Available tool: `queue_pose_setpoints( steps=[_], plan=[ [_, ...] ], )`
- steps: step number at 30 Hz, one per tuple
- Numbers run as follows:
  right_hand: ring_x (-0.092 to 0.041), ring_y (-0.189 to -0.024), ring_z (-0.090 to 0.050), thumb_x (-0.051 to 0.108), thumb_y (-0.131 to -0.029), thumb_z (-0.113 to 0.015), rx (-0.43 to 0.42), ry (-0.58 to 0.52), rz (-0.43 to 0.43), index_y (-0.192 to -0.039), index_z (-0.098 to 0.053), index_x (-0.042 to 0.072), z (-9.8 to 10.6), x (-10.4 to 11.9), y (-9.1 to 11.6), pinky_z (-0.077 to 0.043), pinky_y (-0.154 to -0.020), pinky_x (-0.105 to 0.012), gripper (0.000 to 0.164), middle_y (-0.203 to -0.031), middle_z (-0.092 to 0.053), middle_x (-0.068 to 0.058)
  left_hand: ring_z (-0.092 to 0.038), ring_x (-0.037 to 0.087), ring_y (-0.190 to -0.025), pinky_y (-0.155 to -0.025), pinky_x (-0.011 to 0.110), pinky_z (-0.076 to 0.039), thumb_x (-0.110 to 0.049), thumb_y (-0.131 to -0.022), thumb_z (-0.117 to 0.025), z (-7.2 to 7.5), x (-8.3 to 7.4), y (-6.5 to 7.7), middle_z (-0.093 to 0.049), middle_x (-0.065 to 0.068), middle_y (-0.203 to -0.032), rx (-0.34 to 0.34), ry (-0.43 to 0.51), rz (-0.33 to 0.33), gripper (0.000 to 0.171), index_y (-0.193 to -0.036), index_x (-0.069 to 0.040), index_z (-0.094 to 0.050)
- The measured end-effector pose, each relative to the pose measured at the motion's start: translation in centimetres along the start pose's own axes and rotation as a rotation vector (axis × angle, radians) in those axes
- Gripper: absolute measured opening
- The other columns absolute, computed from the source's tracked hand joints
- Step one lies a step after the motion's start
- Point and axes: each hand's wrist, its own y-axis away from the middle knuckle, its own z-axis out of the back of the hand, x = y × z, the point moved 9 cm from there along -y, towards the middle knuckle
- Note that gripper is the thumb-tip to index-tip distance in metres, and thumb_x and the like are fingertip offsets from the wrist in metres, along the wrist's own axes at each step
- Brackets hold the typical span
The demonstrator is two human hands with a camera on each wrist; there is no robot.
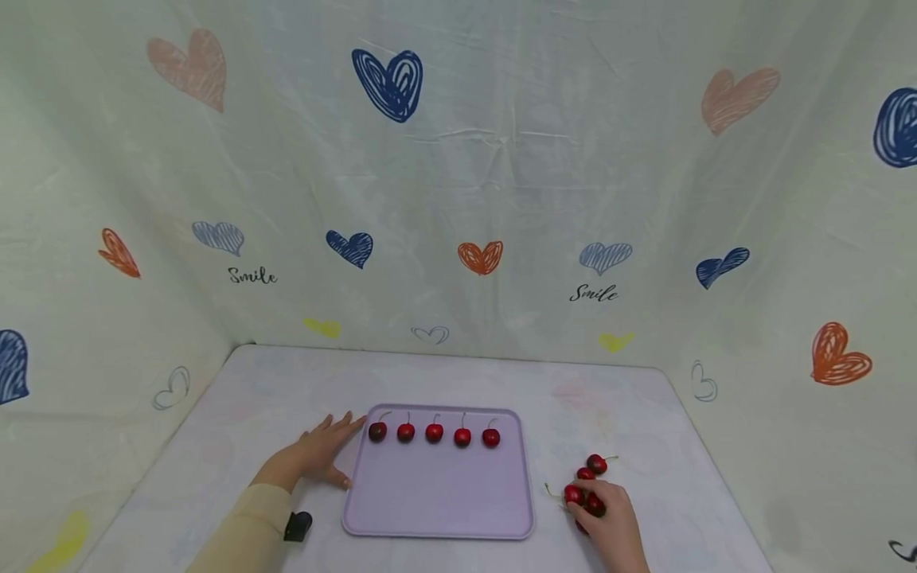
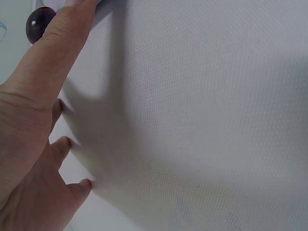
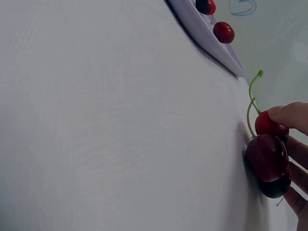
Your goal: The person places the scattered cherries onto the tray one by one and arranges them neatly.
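Note:
Several red cherries [image 1: 434, 433] with stems form a row along the far side of a lilac tray [image 1: 440, 493]. At the tray's left edge my left hand [image 1: 318, 452] lies with fingers spread, its fingertips at the rim. To the right of the tray, my right hand [image 1: 610, 517] pinches a cherry [image 3: 269, 126] between thumb and fingers. Other loose cherries [image 1: 597, 464] lie around it, and a dark cherry [image 3: 267, 158] sits right beside the held one in the right wrist view. My right fingers partly hide the pile.
A small black object [image 1: 298, 526] lies by the left sleeve. The white table [image 1: 430, 376] backs onto a curtain [image 1: 501, 183] printed with hearts, which also hangs at both sides.

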Motion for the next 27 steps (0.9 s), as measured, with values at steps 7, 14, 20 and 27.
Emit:
queue_pose_setpoints(
  steps=[7,14,20,27],
  plan=[
    [-0.029,-0.111,-0.05,0.024,-0.08,-0.082,-0.024,-0.071,-0.008,-0.113,-0.071,0.01,0.4,1.1,0.3,-0.047,-0.093,-0.055,0.038,-0.118,-0.063,-0.01,-0.02,0.057,-0.136,-0.096,0.079,-0.021,-0.034,-0.064,-0.091,0.1,-0.1,0.1,-0.03,0.028,-0.152,-0.007,-0.002,-0.004,0.106,-0.15,-0.007,-0.035],
    [-0.014,-0.092,-0.06,0.019,-0.079,-0.082,-0.021,-0.308,0.018,-0.108,-0.073,0.011,-0.4,2.8,0.7,-0.053,-0.078,-0.027,0.032,-0.105,-0.063,-0.001,-0.019,0.057,-0.137,-0.097,0.079,-0.02,-0.033,-0.064,-0.091,0.2,-0.3,0.3,-0.029,0.028,-0.152,-0.003,0.004,0.006,0.105,-0.15,-0.007,-0.036],
    [-0.012,-0.083,-0.063,0.001,-0.078,-0.08,0.038,-0.525,0.038,-0.106,-0.074,0.002,-2.1,4.2,0.9,-0.056,-0.071,-0.023,0.029,-0.1,-0.057,-0.008,-0.02,0.058,-0.136,-0.095,0.08,-0.02,-0.034,-0.064,-0.091,0.3,-0.4,0.3,-0.029,0.029,-0.152,-0.001,0.009,-0.006,0.106,-0.15,-0.006,-0.036],
    [-0.015,-0.086,-0.058,0.0,-0.077,-0.079,0.116,-0.555,0.033,-0.101,-0.076,0.002,-4.1,6.0,1.1,-0.056,-0.072,-0.023,0.024,-0.099,-0.051,-0.009,-0.02,0.058,-0.136,-0.095,0.08,-0.021,-0.034,-0.063,-0.091,0.2,-0.2,0.1,-0.03,0.028,-0.152,-0.004,0.002,-0.008,0.106,-0.15,-0.006,-0.035]
  ],
)
